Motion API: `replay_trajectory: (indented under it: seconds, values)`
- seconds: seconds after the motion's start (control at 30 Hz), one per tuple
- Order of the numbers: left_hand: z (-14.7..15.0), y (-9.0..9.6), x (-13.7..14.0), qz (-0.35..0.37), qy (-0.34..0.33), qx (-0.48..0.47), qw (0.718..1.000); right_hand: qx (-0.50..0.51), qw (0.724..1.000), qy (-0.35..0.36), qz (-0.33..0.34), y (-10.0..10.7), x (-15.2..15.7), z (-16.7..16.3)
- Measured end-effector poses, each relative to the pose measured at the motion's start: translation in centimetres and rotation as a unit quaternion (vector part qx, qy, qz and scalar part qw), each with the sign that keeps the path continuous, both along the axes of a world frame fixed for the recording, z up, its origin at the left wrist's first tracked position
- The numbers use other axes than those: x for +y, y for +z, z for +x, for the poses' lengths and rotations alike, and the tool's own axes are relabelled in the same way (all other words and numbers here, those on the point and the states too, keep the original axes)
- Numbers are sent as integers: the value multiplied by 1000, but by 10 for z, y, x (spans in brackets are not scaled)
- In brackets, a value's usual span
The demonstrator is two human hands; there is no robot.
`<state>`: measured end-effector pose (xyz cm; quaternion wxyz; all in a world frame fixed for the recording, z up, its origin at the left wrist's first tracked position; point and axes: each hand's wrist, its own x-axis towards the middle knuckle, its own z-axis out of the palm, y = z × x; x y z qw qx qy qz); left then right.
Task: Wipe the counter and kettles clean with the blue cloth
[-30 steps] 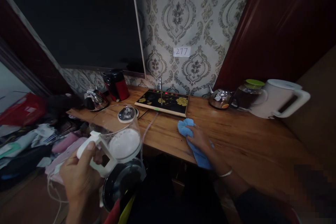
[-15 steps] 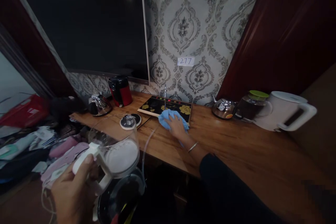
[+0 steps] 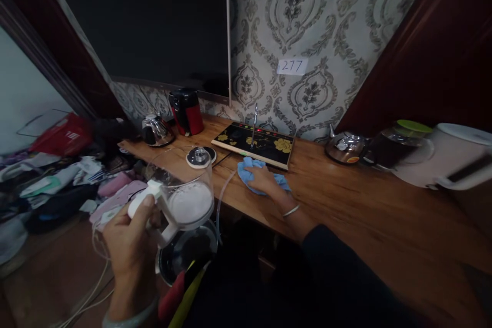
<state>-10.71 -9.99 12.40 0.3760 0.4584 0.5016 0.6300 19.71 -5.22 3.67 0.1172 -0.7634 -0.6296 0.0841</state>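
My left hand [image 3: 132,236] grips the white handle of a clear glass pot [image 3: 191,200] with a whitish bottom, held up in front of the table's edge. My right hand [image 3: 262,179] presses a crumpled blue cloth [image 3: 282,182] onto the wooden tabletop. The cloth lies at the front edge of a black electric hob panel [image 3: 265,144] with gold flowers and a thin metal spout. Left of the panel, a round black lid [image 3: 206,156] with a clear knob rests near the edge, partly seen past the pot's rim.
A steel kettle [image 3: 157,130] and a red-and-black kettle [image 3: 187,113] stand at the back left. On the right are a small metal teapot [image 3: 347,147], a dark-filled glass jug [image 3: 400,151] and a white pitcher [image 3: 442,164]. Below the edge is a dark round bin [image 3: 188,251]; a clear tube [image 3: 220,210] hangs nearby.
My right hand has drawn the blue cloth off the panel's front corner onto the tabletop before it. The view has shifted; my left hand still holds the pot up.
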Motion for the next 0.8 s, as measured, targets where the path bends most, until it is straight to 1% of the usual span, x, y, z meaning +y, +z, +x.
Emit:
replay_trajectory:
  seconds: [0.1, 0.17, 0.23, 0.33, 0.4, 0.47, 0.53, 0.57, 0.63, 0.7, 0.8]
  values:
    - [-2, -3, 1, 12, -7, -11, 1000, 7, 1000, -1, 10, -6, -11, -30]
    - [-2, -3, 1, 16, -15, -22, 1000, 16, 999, 21, 23, -10, -25, -47]
    - [-1, 0, 0, 15, -12, -16, 1000, 27, 997, 58, 32, -13, -42, -57]
    - [-1, 2, -2, 12, 6, -7, 1000, 51, 990, 128, 31, -14, -61, -55]
    - [-3, 1, -2, 4, 10, -11, 1000, 85, 982, 165, 33, -11, -65, -44]
    - [-7, -1, -3, -10, 7, -13, 1000, 138, 974, 172, 50, -4, -58, -32]
    - [-10, -3, -3, -17, 15, -16, 1000, 181, 968, 154, 80, 6, -43, -24]
    - [-11, -3, -3, -17, 21, -18, 999, 189, 967, 141, 99, 12, -33, -23]
    - [-13, -3, -4, -9, 30, -25, 999, 169, 972, 111, 120, 19, -13, -29]
    - [-14, -2, -4, -4, 28, -22, 999, 132, 982, 83, 103, 19, 1, -45]
    - [-17, -1, -3, -6, 33, 0, 999, 84, 994, 61, 44, 8, 6, -79]
